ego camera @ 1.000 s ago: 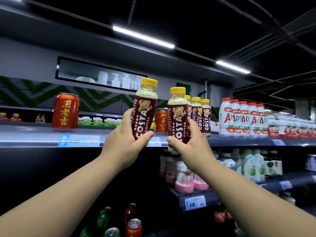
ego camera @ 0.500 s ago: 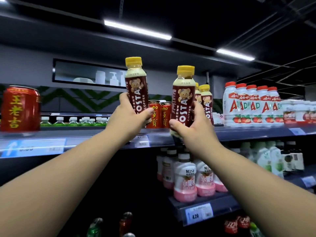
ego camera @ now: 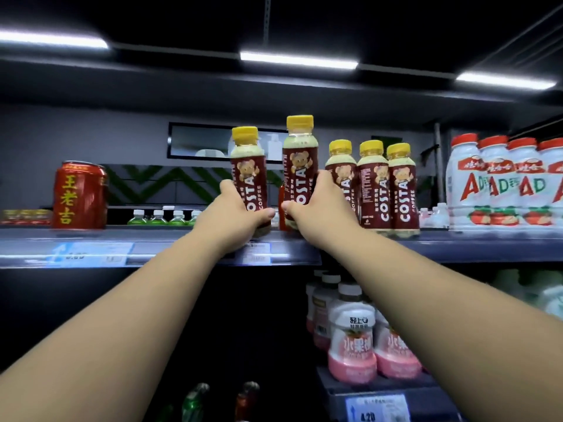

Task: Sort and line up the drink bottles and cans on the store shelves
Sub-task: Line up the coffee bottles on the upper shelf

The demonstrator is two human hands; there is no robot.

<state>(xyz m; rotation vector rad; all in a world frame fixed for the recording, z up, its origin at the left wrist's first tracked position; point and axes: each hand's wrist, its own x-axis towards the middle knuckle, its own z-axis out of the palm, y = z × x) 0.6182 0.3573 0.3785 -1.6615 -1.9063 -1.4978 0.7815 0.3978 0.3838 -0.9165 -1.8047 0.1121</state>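
My left hand [ego camera: 236, 217] grips the lower part of a Costa coffee bottle [ego camera: 248, 175] with a yellow cap, held upright at the top shelf's [ego camera: 457, 243] front edge. Beside it, my right hand [ego camera: 320, 208] grips a second Costa bottle [ego camera: 300, 166], a little higher. Three more Costa bottles [ego camera: 384, 190] stand in a row on the shelf just right of my right hand. White AD bottles [ego camera: 502, 187] with red caps stand further right.
A red can [ego camera: 79, 194] stands alone at the shelf's left. Small green bottles [ego camera: 158, 217] sit behind. On the shelf below are pink-and-white bottles [ego camera: 353, 342]; dark bottles [ego camera: 195, 400] show at the bottom. Price tags [ego camera: 94, 252] line the shelf edge.
Both hands have carried their Costa bottles forward to the shelf and closer together, next to the standing row. The camera view has shifted up and closer to the shelf.
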